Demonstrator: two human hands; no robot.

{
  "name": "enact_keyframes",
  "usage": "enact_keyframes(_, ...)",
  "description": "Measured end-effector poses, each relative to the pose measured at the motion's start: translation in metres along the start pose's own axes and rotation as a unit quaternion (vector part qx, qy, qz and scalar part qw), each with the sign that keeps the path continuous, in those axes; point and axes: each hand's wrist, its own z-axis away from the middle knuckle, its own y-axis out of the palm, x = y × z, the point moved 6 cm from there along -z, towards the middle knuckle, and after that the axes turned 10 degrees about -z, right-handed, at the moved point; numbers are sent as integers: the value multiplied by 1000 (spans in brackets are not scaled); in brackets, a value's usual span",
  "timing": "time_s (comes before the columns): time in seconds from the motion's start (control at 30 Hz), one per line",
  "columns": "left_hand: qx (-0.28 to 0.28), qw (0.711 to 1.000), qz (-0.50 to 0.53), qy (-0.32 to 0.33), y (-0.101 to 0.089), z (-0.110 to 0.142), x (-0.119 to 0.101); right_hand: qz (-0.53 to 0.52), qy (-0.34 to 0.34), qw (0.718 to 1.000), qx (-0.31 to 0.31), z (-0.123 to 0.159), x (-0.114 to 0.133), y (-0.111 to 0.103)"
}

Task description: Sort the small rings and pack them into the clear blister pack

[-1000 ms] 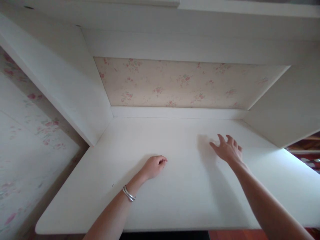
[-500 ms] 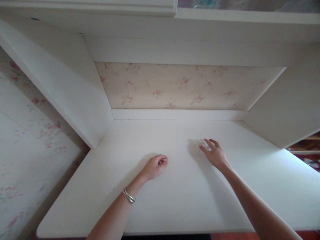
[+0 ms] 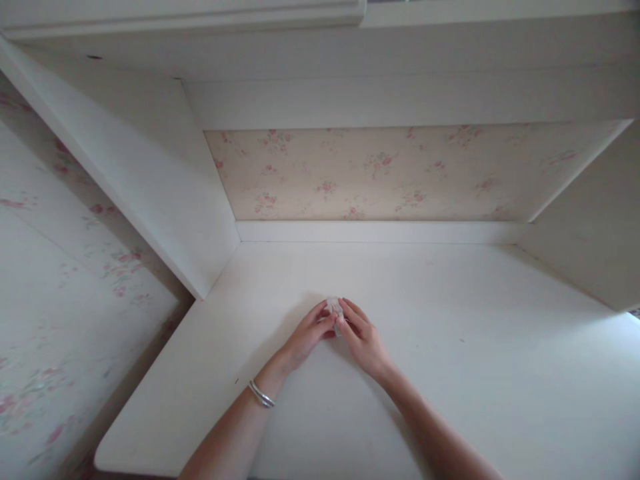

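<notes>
Through the head camera I have the small whitish piece [image 3: 334, 307] right between the two hands, just above or on the white desktop [image 3: 430, 407]; I can't tell from this angle whether its underside touches the surface. What matters most to me is how it sits among the fingers: it lies to the right of the left hand's [image 3: 306, 335] fingertips and to the left of the right hand's [image 3: 364, 339], with neither hand clearly nearer, since both reach it. Its long axis, as far as I can make out, runs from near to far, with the far end leaning slightly left and standing clear between the fingertips, while the near end is partly covered by the two thumbs. The left fingers are curled and look closed on its left side, the thumb coming across towards the middle; the right fingers and thumb look pinched on its right side, so I read it as gripped from both sides, though the contact under the fingers is hidden from me. The piece looks pale, slightly see-through and uneven, with greyish patches and brighter edges, perhaps clear plastic; it is too small and soft in my view to name closer. On the left wrist I see a silver bracelet [image 3: 261, 395], well clear of the fingers.
</notes>
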Motion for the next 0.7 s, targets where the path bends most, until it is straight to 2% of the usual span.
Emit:
enact_keyframes(0.27, -21, 1000, 8, -8, 4, -1, 1, -28, -6, 1000, -12, 2, -2, -5)
enact_keyframes(0.47, -38, 999, 38, -6, 3, -2, 2, -77, 26, 996, -29, 0, -8, -2)
enact_keyframes(0.6, -65, 995, 79, -18, -3, -3, 9, -111, 100, 986, -71, -2, -20, -16)
enact_keyframes(0.7, -75, 991, 105, -28, -7, -5, 13, -150, 113, 976, -114, -3, -28, -31)
